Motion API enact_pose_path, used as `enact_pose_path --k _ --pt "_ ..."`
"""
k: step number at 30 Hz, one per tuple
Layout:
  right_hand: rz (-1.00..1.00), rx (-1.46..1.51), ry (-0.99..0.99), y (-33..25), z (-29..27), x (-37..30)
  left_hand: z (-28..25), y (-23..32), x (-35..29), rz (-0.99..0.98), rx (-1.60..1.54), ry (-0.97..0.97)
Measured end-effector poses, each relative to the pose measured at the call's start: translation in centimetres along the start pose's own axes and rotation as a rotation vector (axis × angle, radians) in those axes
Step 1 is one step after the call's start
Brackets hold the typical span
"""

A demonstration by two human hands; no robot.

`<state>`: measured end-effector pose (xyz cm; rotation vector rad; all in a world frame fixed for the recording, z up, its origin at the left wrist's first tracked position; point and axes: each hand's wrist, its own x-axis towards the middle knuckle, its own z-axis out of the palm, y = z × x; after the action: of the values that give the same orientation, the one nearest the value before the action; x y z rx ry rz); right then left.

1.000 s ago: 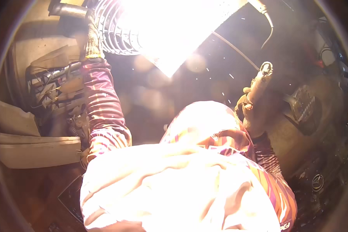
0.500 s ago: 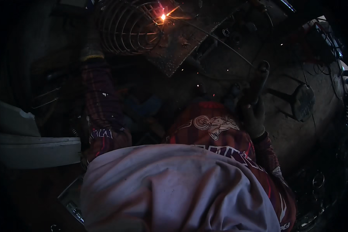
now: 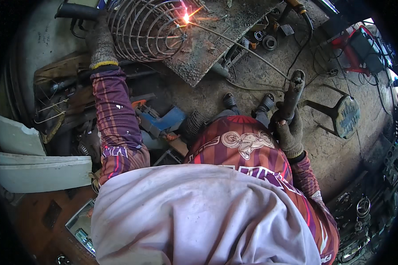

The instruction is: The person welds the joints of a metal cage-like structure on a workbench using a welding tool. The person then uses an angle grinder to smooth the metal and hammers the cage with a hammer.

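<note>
My gloved right hand [image 3: 291, 134] is wrapped round a welding electrode holder [image 3: 292, 95]. From the holder a long thin welding rod [image 3: 247, 48] runs up and left to a bright arc [image 3: 186, 18]. The arc burns at the right end of a round wire cage [image 3: 143, 33], which rests on a rough metal plate [image 3: 199, 66]. My left hand [image 3: 102, 44], in a knitted glove with a yellow cuff, is against the cage's left side. Its fingers are hard to make out. A dark cylindrical handle [image 3: 77, 11] lies beside that hand.
A stool [image 3: 347, 117] stands to the right, with a red and grey machine [image 3: 365, 51] beyond it. Cables [image 3: 311, 39] trail over the floor. A blue metal tool [image 3: 163, 121] sits below the plate; white curved panels [image 3: 42, 172] are at left.
The picture has gone from dark to bright, showing the surroundings. Flying sparks seen earlier are gone. The arc stays in nearly the same spot, and both hands have hardly moved.
</note>
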<state>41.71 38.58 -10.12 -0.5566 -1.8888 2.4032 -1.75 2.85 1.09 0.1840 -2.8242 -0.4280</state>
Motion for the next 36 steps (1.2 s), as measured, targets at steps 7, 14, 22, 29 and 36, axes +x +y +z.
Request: enact_pose_path --k 7,14,22,29,36 --pt "0.001 0.014 -0.019 0.2 -0.2 0.1 -0.3 -0.1 -0.3 -0.092 -0.146 -0.030" --pt "-0.003 -0.002 0.012 0.3 -0.2 0.0 -0.4 2.2 -1.8 -0.197 -0.342 0.088" --pt "-0.050 0.098 -0.044 -0.1 0.3 0.6 -0.2 0.4 -2.1 -0.019 -0.361 0.042" --pt "-0.117 0.120 -0.072 0.9 -0.2 0.7 -0.2 -0.8 -1.9 0.075 -0.271 0.097" --pt "-0.152 0.157 -0.041 2.1 -0.5 0.8 0.2 -1.2 -1.6 0.133 -0.222 0.119"
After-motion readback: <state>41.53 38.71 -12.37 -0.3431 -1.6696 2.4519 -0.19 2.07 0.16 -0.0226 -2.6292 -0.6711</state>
